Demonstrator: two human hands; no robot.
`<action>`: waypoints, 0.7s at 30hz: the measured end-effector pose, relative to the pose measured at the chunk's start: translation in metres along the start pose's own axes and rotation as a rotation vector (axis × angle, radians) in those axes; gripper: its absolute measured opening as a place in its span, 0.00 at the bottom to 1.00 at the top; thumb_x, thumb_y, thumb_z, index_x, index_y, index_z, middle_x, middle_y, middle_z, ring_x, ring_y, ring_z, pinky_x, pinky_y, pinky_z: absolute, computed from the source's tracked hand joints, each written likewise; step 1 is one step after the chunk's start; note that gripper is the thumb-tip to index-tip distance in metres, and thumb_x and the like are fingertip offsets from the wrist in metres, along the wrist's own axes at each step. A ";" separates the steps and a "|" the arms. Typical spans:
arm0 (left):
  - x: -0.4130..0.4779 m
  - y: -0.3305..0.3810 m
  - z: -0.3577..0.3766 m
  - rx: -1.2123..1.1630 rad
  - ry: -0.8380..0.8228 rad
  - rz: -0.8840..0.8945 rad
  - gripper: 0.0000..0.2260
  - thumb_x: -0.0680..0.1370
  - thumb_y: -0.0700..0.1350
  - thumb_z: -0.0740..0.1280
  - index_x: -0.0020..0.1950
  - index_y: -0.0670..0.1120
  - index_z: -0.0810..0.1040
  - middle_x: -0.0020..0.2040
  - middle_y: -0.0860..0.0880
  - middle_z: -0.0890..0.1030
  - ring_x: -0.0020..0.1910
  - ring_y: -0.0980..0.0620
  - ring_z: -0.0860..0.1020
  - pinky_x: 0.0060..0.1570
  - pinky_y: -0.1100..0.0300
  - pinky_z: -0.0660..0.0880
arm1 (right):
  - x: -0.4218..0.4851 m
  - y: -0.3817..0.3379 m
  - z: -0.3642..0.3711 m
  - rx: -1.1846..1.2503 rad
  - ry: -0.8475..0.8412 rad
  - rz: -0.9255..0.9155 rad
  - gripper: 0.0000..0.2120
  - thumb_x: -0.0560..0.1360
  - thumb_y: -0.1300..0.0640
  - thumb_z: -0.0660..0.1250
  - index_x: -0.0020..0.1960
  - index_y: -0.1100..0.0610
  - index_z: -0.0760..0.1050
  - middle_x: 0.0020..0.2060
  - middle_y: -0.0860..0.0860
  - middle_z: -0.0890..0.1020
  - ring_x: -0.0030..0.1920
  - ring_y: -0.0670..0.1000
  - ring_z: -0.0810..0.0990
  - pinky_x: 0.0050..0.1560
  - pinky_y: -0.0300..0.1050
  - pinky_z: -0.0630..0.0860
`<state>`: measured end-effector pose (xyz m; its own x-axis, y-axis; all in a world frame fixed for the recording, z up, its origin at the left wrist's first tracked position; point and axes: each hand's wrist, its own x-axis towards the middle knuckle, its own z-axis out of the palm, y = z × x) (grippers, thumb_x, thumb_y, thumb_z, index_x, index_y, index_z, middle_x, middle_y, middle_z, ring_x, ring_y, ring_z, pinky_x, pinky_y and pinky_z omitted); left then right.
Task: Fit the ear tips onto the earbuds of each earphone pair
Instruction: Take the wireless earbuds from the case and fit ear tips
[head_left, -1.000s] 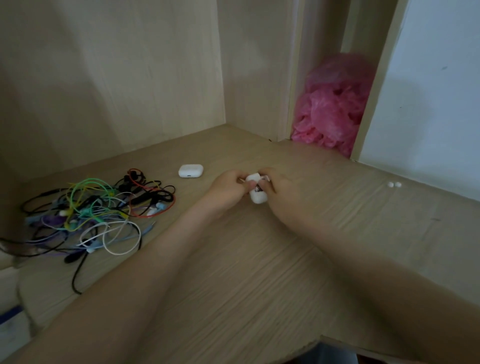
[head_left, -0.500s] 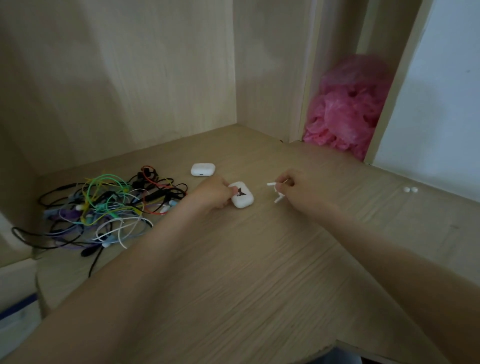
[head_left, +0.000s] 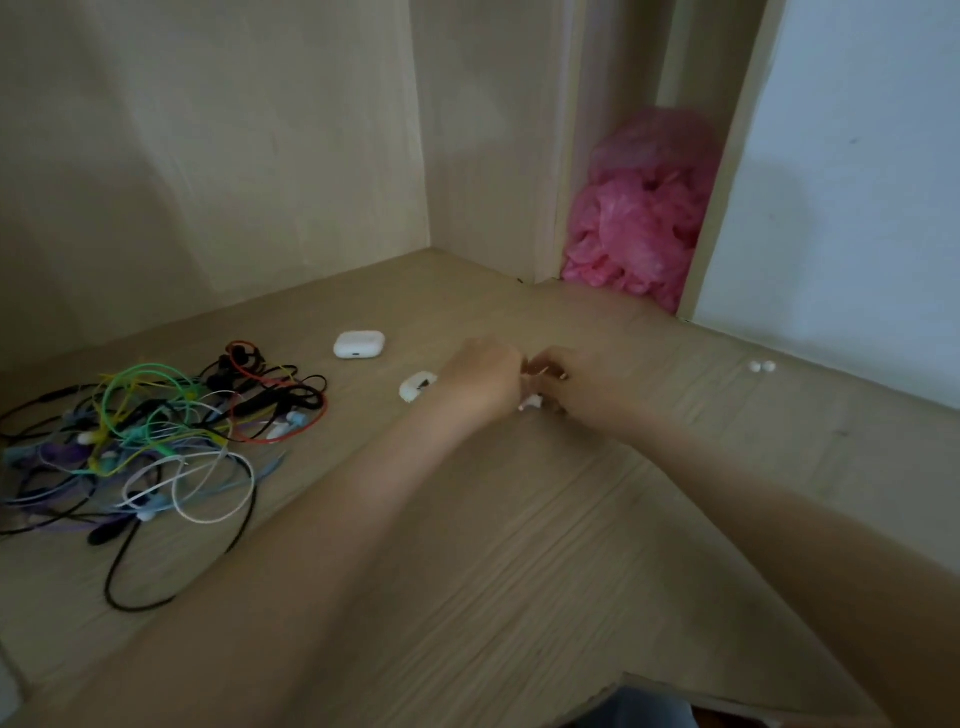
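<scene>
A rounded white plastic earbud case (head_left: 359, 344) lies shut on the pale wood-grain desk (head_left: 519, 545). It sits beyond the left hand's fingers and to their left, apart from them, and its contents cannot be seen. A second white case with a dark sticker (head_left: 415, 387) lies just beside the back of the left hand (head_left: 480, 382) and is partly hidden by it. Whether anything is inside cannot be told.

The two hands meet fingertip to fingertip just above the desk. The right hand (head_left: 576, 387) has its fingers curled in, gripping a small white earbud (head_left: 530, 402). The earbud pokes out below the fingers, at the spot where the two hands come together. The left hand's fingers are curled as well and reach to the same spot. Blur hides whether they pinch the earbud or only touch it.

Two small round white ear tips (head_left: 761, 367) sit side by side on the desk, well to the right of the right hand's fingers, with nothing touching them. A tangle of coloured earphone cables (head_left: 156, 431), green, red, black, white and purple, lies well to the left of the left hand's fingers. A crumpled pink plastic bag (head_left: 639, 218) fills a narrow recess far beyond both sets of fingers.
</scene>
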<state>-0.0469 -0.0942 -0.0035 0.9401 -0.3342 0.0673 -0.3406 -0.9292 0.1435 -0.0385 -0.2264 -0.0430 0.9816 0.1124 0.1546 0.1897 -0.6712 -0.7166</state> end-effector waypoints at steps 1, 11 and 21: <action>0.005 0.009 0.002 0.014 -0.003 0.014 0.14 0.79 0.44 0.61 0.63 0.43 0.76 0.61 0.41 0.76 0.60 0.43 0.73 0.55 0.55 0.70 | -0.001 0.004 -0.005 -0.008 0.021 -0.001 0.09 0.77 0.61 0.63 0.56 0.61 0.76 0.40 0.53 0.77 0.43 0.51 0.73 0.42 0.42 0.70; 0.046 0.093 0.014 -0.150 -0.036 0.116 0.11 0.79 0.42 0.62 0.59 0.43 0.78 0.57 0.44 0.79 0.55 0.45 0.77 0.52 0.55 0.73 | -0.014 0.065 -0.087 -0.608 0.317 0.277 0.18 0.75 0.67 0.56 0.64 0.63 0.70 0.61 0.61 0.72 0.61 0.62 0.70 0.61 0.52 0.67; 0.052 0.112 0.025 -0.168 -0.114 0.138 0.13 0.79 0.39 0.58 0.59 0.43 0.79 0.59 0.42 0.79 0.57 0.44 0.77 0.57 0.55 0.73 | -0.021 0.120 -0.127 -0.739 0.313 0.381 0.15 0.78 0.62 0.55 0.62 0.62 0.72 0.60 0.63 0.74 0.62 0.64 0.71 0.60 0.54 0.69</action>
<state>-0.0354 -0.2197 -0.0087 0.8767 -0.4809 -0.0130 -0.4547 -0.8373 0.3037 -0.0395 -0.4025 -0.0463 0.9032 -0.3478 0.2517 -0.3180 -0.9358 -0.1520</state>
